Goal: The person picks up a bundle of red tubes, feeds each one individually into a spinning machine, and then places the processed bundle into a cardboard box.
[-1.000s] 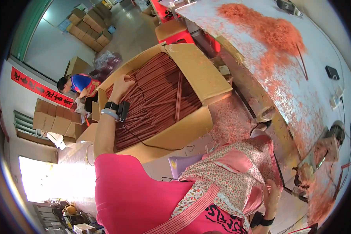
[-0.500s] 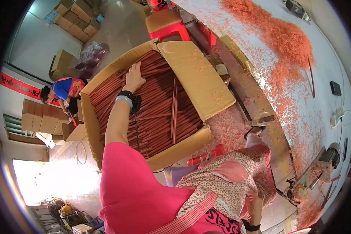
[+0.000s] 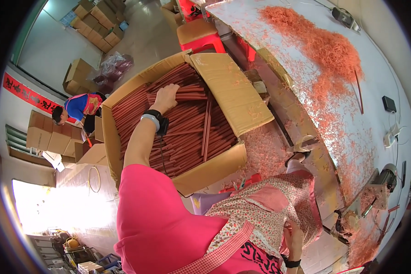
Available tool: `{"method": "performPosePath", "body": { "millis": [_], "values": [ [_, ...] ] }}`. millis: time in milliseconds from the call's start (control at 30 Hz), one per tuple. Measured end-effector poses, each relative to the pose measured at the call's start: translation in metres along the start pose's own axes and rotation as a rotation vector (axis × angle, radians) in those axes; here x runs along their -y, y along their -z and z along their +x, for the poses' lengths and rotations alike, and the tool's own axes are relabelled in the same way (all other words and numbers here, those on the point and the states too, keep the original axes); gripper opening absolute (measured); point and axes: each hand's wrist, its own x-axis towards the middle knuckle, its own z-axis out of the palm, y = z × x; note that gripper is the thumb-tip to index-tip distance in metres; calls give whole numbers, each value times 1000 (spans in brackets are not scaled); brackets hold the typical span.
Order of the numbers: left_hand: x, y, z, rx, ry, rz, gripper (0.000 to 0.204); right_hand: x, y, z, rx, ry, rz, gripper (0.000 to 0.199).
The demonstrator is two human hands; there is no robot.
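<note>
A large open cardboard box [image 3: 210, 168] is filled with thin reddish-brown sticks [image 3: 182, 148], most lying side by side. Over the upper part of the box, my left hand [image 3: 165, 98] is closed around a bundle of sticks [image 3: 190, 92], whose ends stick out to the right of my fingers. A band and a dark device with a cable sit on my left wrist. At the lower right, my right hand [image 3: 293, 237] is beside the patterned apron [image 3: 246, 205] with its fingers curled. Whatever it holds, if anything, is hidden.
On the right, a long white table [image 3: 301, 73] carries a heap of orange-red shavings [image 3: 317, 43], a lone stick [image 3: 360, 92] and a small motor machine [image 3: 381, 182]. A red stool [image 3: 201, 36] stands beyond the box. Another person [image 3: 82, 107] bends over cartons at left.
My left hand has closed on a bundle of sticks and shifted slightly right and down, lifting them a little. My right hand has risen slightly beside the apron.
</note>
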Motion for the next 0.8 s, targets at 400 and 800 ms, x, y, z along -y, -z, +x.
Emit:
{"method": "performPosePath", "body": {
  "millis": [400,800],
  "values": [
    [-16,51,-47,-188,226,84,32,-7,4,-10,21,57,8,33],
    [-74,107,-91,-352,229,-256,35,-20,7,8,147,321,-114,31]
  ]
}}
